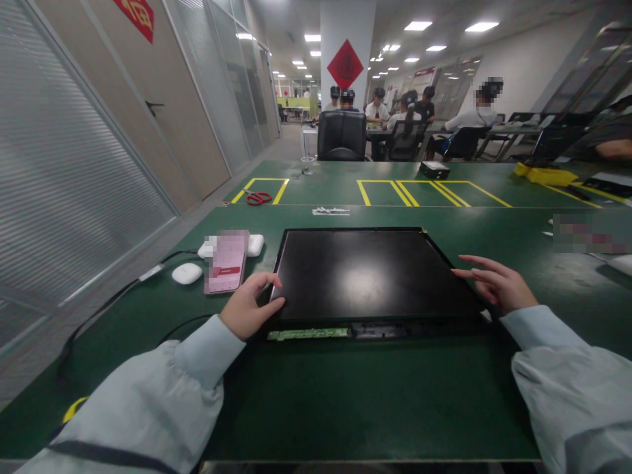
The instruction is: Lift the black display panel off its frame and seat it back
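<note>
A black flat screen panel [340, 276] lies face up on the green table, its surface reflecting a bright spot. Along its near edge a green circuit board strip [309, 334] shows beside a dark strip. My left hand [251, 304] grips the panel's left edge, thumb and forefinger tips over the border and the other fingers partly hidden. At the right edge is my right hand [498, 284], fingers stretched out and apart, with a fingertip at the frame's side. It does not close around anything.
Left of the panel are a phone [227, 263], a white rounded case [187, 273] and a black cable [108, 306]. Farther back lie red scissors [259, 198], white scraps [330, 211], a dark box [434, 170] and a yellow object [543, 174]. People sit beyond a black chair [342, 135].
</note>
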`<state>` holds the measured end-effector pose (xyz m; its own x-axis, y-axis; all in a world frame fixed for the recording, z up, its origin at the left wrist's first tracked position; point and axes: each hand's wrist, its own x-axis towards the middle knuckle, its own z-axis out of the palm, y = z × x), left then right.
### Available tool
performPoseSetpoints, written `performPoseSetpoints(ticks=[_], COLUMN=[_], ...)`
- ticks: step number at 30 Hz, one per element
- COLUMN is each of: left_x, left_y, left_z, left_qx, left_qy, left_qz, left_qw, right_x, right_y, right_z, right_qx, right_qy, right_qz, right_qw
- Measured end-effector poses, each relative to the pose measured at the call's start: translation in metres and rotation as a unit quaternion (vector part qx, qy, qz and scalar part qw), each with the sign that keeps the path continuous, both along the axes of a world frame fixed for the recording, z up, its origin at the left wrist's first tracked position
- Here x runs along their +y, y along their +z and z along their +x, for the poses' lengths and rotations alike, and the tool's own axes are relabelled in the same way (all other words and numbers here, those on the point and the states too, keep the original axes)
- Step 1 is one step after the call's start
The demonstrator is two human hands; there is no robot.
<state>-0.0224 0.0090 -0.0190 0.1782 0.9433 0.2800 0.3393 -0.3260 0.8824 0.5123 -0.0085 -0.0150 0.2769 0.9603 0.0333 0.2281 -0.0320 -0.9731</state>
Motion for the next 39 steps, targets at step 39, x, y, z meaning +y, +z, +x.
performPoseSetpoints(ticks=[39], left_x=[-0.021], left_y=[0.067], left_z=[0.069], left_qx=[0.457], left_qy=[0.04], left_qz=[0.356], left_qw=[0.814], right_x=[0.033], right_y=[0.026], right_z=[-0.027], right_qx=[-0.417], right_qy=[-0.032], right_qz=[-0.11], right_qw=[0.902])
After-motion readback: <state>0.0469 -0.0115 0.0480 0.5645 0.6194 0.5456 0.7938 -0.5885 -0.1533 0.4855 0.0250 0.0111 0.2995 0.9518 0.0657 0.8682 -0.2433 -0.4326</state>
